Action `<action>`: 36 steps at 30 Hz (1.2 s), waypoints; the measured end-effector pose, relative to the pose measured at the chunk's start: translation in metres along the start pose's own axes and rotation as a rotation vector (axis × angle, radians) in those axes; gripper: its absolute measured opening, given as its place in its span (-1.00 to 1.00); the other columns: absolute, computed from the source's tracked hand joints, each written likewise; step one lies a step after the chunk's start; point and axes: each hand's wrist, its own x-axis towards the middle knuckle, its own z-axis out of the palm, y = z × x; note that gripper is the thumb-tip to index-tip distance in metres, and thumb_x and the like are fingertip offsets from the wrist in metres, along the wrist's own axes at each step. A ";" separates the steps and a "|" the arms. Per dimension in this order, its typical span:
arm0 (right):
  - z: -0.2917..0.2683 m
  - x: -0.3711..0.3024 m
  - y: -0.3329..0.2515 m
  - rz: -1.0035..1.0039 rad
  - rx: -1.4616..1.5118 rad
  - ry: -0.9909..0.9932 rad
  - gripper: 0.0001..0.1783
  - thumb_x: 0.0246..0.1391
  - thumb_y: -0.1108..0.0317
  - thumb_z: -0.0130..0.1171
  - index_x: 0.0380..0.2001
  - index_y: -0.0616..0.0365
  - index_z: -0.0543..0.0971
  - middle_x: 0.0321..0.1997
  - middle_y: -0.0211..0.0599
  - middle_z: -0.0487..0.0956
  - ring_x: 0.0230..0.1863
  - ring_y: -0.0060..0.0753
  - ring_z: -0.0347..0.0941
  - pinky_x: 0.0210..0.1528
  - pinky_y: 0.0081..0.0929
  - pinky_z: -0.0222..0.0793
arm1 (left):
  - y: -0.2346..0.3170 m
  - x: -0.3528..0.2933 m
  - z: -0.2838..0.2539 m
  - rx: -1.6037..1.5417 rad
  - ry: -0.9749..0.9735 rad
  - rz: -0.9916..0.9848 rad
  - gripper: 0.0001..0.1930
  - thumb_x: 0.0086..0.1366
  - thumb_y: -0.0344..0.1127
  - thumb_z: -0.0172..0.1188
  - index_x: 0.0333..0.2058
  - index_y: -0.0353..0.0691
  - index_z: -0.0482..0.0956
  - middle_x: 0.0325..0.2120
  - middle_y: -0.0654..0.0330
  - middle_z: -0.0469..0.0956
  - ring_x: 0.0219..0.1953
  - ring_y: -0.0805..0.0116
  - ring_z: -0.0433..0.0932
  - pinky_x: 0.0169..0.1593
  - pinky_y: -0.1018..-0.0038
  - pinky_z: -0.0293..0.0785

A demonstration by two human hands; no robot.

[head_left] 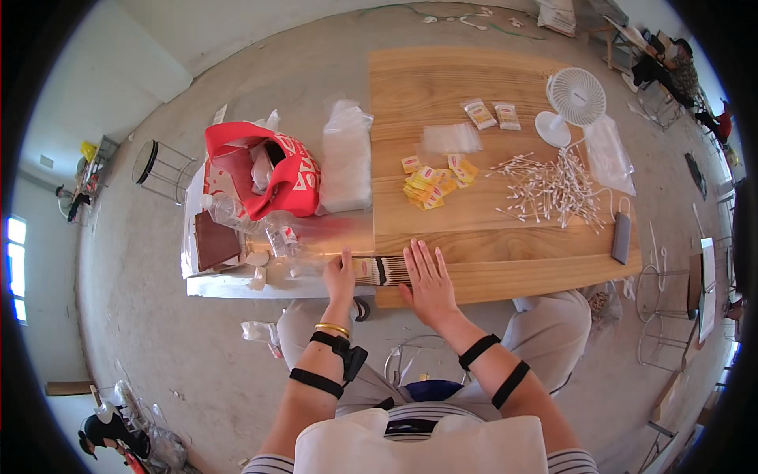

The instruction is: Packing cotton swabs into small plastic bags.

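Note:
Near the table's front edge lies a small clear packet of cotton swabs with a yellowish label card, a row of swabs reaching rightward from it. My left hand grips the packet's left end between thumb and fingers. Flat beside the swabs' right ends, my right hand has its fingers stretched out and touches them. Farther right is a loose heap of white cotton swabs. Yellow label cards are piled in the middle, with a stack of clear empty bags behind. Two filled packets lie farther back.
A white fan stands at the back right, near clear plastic bags and a grey power bank. On the left are a red bag, a stack of plastic sleeves, a plastic bottle and a brown box.

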 end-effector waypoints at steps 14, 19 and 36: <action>0.015 0.022 -0.032 -0.006 0.061 -0.049 0.01 0.18 -0.19 0.10 0.47 0.22 0.04 0.59 -0.13 0.01 0.61 -0.18 -0.21 0.59 0.01 -0.39 | -0.008 -0.005 0.023 -0.570 0.020 -0.043 -0.38 0.45 0.15 0.07 -0.25 -0.48 0.65 -0.41 0.14 0.64 -0.33 0.43 0.52 -0.16 0.38 0.47; 0.005 0.012 -0.017 0.025 -0.006 -0.049 0.07 0.18 -0.29 0.04 0.47 0.28 0.00 0.59 -0.09 -0.03 0.62 -0.18 -0.26 0.59 -0.01 -0.40 | -0.026 0.017 -0.013 -0.140 0.047 0.099 -0.37 0.47 0.15 -0.02 -0.34 -0.44 0.60 -0.47 -0.17 0.61 -0.40 -0.01 0.57 -0.22 0.21 0.46; -0.004 0.009 0.005 -0.154 0.170 0.053 -0.14 0.18 0.00 0.20 0.38 0.30 0.21 0.50 -0.01 0.16 0.54 0.01 -0.01 0.55 -0.05 -0.14 | 0.000 -0.004 -0.031 0.144 0.042 0.295 -0.57 0.51 -0.03 -0.09 -0.06 -0.32 0.52 -0.21 -0.20 0.57 -0.13 -0.24 0.52 -0.03 0.06 0.41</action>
